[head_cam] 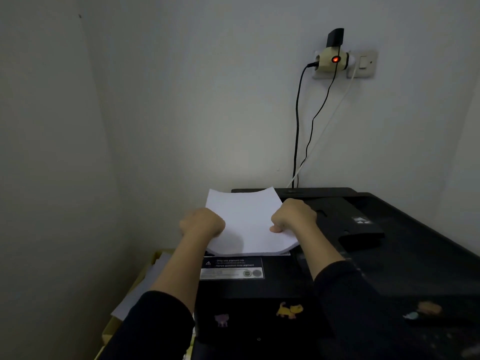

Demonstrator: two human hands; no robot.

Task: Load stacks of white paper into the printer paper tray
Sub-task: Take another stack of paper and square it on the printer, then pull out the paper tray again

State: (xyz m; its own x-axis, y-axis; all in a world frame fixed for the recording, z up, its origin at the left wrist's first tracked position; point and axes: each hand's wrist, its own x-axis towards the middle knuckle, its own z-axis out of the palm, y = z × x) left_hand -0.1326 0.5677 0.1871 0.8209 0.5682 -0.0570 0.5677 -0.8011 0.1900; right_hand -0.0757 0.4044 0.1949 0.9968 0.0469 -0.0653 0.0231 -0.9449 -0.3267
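Observation:
A stack of white paper [248,222] is held above the left part of a black printer [405,258]. My left hand [202,222] grips the stack's left edge and my right hand [293,214] grips its right edge, thumb on top. The sheets bow slightly between the hands, and their far edge reaches the printer's back. The printer's rear paper tray [345,216] lies to the right of the stack, its flap tilted open. A white warning label [232,268] shows on the printer just below the paper.
A wall stands close on the left and behind. A wall socket [337,61] with a lit adapter feeds cables [297,131] that hang down behind the printer. A yellowish box with loose paper [140,287] sits low on the left. Animal stickers [289,310] decorate the printer front.

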